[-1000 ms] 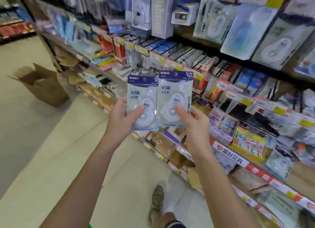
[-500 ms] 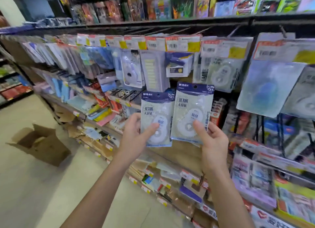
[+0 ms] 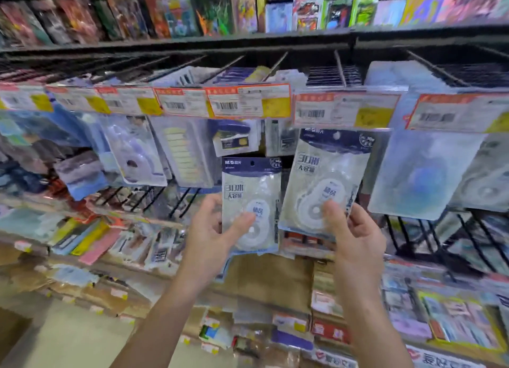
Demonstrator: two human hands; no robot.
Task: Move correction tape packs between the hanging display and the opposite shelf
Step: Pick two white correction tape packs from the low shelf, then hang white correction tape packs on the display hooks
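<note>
I hold two correction tape packs, each a clear bag with a dark blue header and a white tape dispenser inside. My left hand (image 3: 212,238) pinches the left pack (image 3: 252,191) at its lower part, thumb on the front. My right hand (image 3: 355,235) grips the right pack (image 3: 327,172) from below, raised higher so that its header sits just under the price tags (image 3: 344,111) of the hanging display (image 3: 340,64). Both packs are upright in front of the hooks.
Black wire hooks (image 3: 275,64) carry rows of hanging stationery packs, with a large blue-tinted pack (image 3: 421,174) close on the right. A shelf of colourful packs (image 3: 220,9) runs above. Lower shelves (image 3: 115,238) hold more stationery. Pale floor (image 3: 68,334) lies at the bottom left.
The view has swung up from the aisle and lower shelves onto the hanging display. Both hands have lifted the packs toward the hooks, the right pack rising higher than the left.
</note>
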